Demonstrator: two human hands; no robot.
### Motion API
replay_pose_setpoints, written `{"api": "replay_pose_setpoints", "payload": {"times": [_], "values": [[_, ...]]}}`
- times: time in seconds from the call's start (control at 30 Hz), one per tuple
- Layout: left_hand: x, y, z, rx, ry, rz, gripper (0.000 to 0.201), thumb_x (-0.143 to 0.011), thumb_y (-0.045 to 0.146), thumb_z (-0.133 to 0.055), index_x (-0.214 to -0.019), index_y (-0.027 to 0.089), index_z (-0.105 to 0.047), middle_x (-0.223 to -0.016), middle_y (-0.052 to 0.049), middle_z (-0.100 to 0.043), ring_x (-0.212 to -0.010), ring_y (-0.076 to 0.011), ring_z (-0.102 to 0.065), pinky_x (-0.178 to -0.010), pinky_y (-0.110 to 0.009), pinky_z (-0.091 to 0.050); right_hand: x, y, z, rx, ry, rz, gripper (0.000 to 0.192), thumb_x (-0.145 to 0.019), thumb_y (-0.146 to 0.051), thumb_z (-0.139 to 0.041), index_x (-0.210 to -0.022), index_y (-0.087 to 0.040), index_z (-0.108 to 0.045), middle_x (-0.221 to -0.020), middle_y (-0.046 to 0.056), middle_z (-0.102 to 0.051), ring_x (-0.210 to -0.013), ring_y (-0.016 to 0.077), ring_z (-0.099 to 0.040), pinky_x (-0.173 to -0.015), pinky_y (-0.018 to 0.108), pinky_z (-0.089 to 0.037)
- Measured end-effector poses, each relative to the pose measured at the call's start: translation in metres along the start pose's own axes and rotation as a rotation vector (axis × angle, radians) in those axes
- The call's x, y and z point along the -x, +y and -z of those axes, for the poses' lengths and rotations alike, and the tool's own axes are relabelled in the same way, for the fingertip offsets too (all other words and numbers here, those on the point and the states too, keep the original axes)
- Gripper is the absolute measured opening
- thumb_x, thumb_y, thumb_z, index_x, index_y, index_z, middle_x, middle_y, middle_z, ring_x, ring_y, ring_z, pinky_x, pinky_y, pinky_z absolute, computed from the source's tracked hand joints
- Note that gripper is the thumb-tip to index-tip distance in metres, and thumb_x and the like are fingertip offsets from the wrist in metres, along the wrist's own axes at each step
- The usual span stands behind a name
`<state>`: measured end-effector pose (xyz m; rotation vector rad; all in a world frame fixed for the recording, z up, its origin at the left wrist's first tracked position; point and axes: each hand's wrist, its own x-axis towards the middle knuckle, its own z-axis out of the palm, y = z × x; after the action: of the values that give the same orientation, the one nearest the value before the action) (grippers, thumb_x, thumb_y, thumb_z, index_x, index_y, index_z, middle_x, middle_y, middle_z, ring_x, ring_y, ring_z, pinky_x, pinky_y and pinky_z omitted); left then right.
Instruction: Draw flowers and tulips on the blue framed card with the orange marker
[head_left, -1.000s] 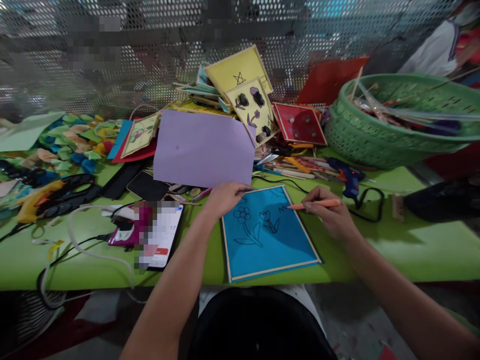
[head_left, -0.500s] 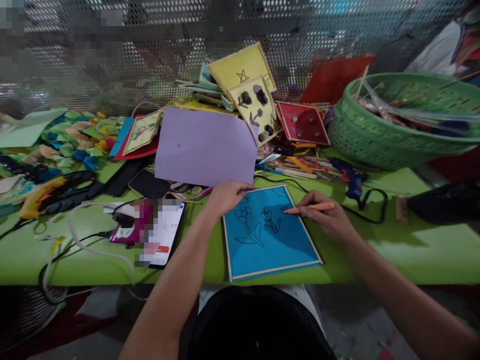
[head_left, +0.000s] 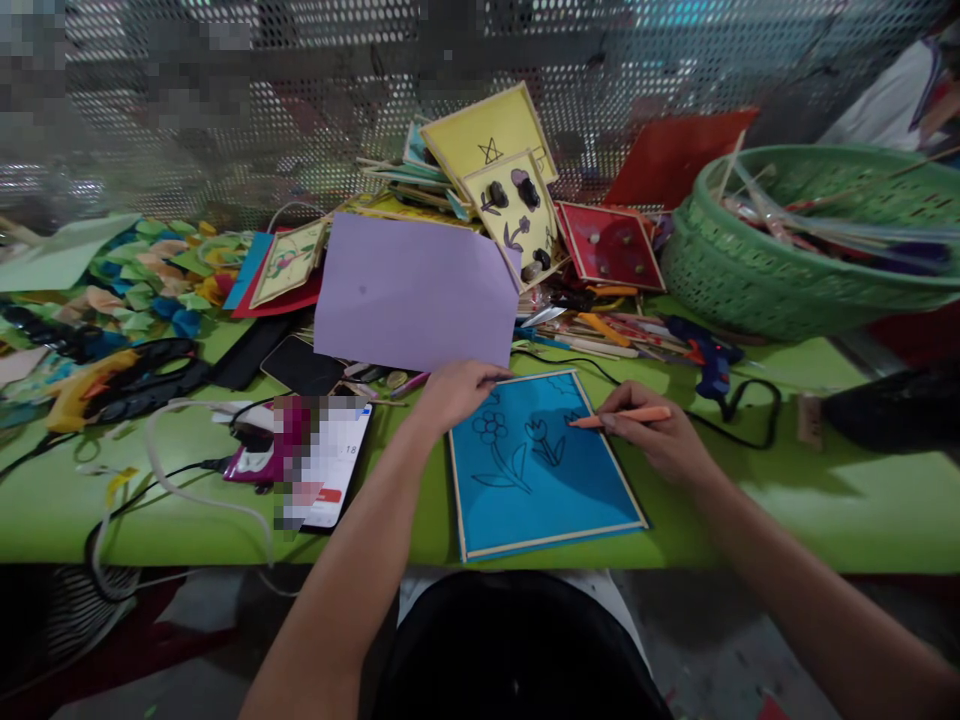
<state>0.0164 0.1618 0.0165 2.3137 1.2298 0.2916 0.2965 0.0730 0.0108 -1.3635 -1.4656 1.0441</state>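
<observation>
A blue card [head_left: 555, 500] with a pale stick frame lies on the green table [head_left: 825, 500] in front of me. Two flowers are drawn on it in dark lines. My left hand [head_left: 452, 392] rests on the card's top left corner, pressing it down. My right hand [head_left: 661, 432] grips an orange pen [head_left: 621, 416], whose tip touches the card near its right edge, beside the tulip drawing.
A lilac paper sheet [head_left: 415, 291] lies behind the card, with yellow and red framed cards [head_left: 517, 205] stacked beyond it. A green basket [head_left: 795, 250] holds sticks at right. A blue glue gun [head_left: 709, 360], a phone [head_left: 324, 462], cables and paper scraps lie around.
The pen tip has shifted slightly left along the card's right side. The left hand stays on the corner. The camera view has drifted a little.
</observation>
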Motion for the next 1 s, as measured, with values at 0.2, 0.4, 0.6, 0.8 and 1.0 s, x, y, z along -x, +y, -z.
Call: {"api": "replay_pose_setpoints", "payload": {"times": [0.2,0.4,0.6,0.8,1.0], "values": [[-0.0003,-0.0002,-0.0003,0.001,0.0,0.009,0.038,-0.098,0.021,-0.051,-0.129,0.032,-0.072,-0.134,0.001,-0.071,-0.124,-0.0228,-0.066,-0.107,-0.038,-0.05,0.0002,-0.0014,-0.0011,-0.007,0.002,-0.006,0.04,-0.073,-0.061,-0.08,-0.071,-0.024,-0.066,-0.069,0.002,-0.06,-0.067,0.0199,-0.063,-0.063,0.034,-0.057],[0.0,0.0009,0.0006,0.001,0.004,0.001,0.038,-0.098,0.021,-0.051,-0.129,0.03,-0.072,-0.133,0.001,-0.072,-0.124,-0.0238,-0.066,-0.107,-0.038,-0.051,0.0001,-0.0019,-0.0008,0.013,-0.012,0.01,0.039,-0.074,-0.06,-0.081,-0.07,-0.024,-0.067,-0.069,0.001,-0.061,-0.066,0.0184,-0.061,-0.063,0.033,-0.055],[0.0002,0.0022,0.0016,-0.001,-0.005,0.014,0.038,-0.098,0.02,-0.051,-0.129,0.031,-0.072,-0.134,0.002,-0.071,-0.124,-0.0227,-0.066,-0.107,-0.036,-0.05,0.0008,-0.0001,-0.0005,0.01,-0.014,0.003,0.034,-0.077,-0.055,-0.079,-0.072,-0.024,-0.067,-0.07,0.001,-0.062,-0.067,0.019,-0.063,-0.063,0.033,-0.054],[-0.0004,-0.0005,-0.0006,-0.002,-0.001,0.01,0.039,-0.099,0.02,-0.05,-0.129,0.032,-0.072,-0.134,0.002,-0.071,-0.124,-0.0227,-0.066,-0.107,-0.037,-0.051,0.0004,0.0003,0.0,0.022,-0.014,0.007,0.039,-0.075,-0.06,-0.08,-0.071,-0.024,-0.066,-0.069,0.002,-0.062,-0.067,0.0199,-0.064,-0.062,0.033,-0.055],[-0.0004,-0.0006,0.0,0.004,0.003,-0.001,0.038,-0.098,0.02,-0.051,-0.128,0.031,-0.072,-0.133,0.002,-0.072,-0.123,-0.023,-0.066,-0.106,-0.037,-0.051,0.0008,0.0014,0.0009,0.019,-0.021,0.005,0.037,-0.077,-0.058,-0.08,-0.072,-0.024,-0.067,-0.07,0.001,-0.061,-0.067,0.0184,-0.062,-0.063,0.032,-0.054]]}}
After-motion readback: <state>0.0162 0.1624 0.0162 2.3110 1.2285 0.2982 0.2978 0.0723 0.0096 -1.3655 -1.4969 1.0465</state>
